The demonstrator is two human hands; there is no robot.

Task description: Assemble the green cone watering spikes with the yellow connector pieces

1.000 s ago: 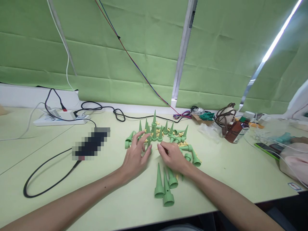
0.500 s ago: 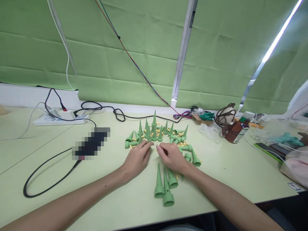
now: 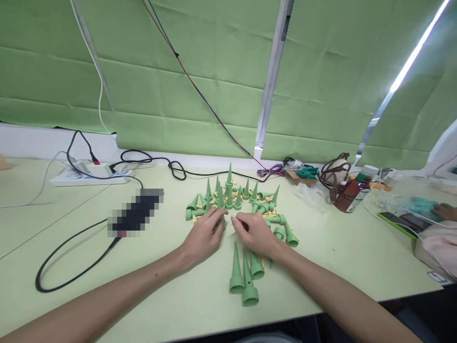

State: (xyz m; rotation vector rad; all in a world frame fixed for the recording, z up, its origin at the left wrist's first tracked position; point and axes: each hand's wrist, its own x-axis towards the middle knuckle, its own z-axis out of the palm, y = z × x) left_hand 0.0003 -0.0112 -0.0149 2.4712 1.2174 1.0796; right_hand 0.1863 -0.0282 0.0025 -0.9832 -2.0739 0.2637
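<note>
Several hollow green plastic watering spikes stand or lie on the table around my hands, with small yellow plastic pieces (image 3: pixel 272 214) scattered among them. My left hand (image 3: pixel 203 233) is curled, palm down, and a bit of a green spike (image 3: pixel 223 223) shows beneath its fingers. Just to its right, my right hand (image 3: pixel 255 233) is closed, thumb against the bent fingers; whatever it pinches is hidden. Upright spikes (image 3: pixel 229 190) rise beyond both hands. Nearer to me, a spike with a small hole (image 3: pixel 250 293) lies beside another spike (image 3: pixel 236 274), wide ends toward me.
A blurred-out dark device (image 3: pixel 135 212) with a looped black cable lies left, near a white power strip (image 3: pixel 93 176). A brown bottle (image 3: pixel 352 193), clear plastic wrap (image 3: pixel 310 195) and a green-edged phone (image 3: pixel 398 224) are right. Another person's hand (image 3: pixel 444 211) touches turquoise items (image 3: pixel 421 206).
My left fingers have shifted slightly, and more of the green spike shows under them. My right hand stays nearly still. At far right, another person's hand has moved further into view.
</note>
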